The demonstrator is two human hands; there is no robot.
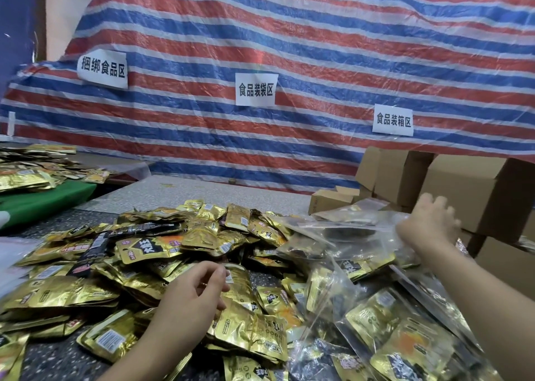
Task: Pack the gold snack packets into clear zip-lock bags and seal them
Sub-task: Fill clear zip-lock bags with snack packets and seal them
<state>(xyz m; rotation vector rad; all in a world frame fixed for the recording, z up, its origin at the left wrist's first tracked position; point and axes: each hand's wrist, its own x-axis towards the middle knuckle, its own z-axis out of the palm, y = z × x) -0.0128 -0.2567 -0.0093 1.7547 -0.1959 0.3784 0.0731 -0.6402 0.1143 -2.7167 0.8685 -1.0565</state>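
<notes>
Mostly I see gold packets (150,247) heaped across the middle of the table (179,191) and running off its near edge, cut by the frame. My left hand (194,291) hangs over the heap near that edge, fingers loosely curled and thumb close to them; whether they pinch a packet I cannot tell. My right hand (431,224) reaches toward the table's right edge, blurred, fingers on the crumpled clear bags (341,236) there, its hold unclear. Filled bags (399,331) lie at the near right corner, their seals hard to make out. Boxes (451,189) stand beyond the right edge, partly behind the hand.
</notes>
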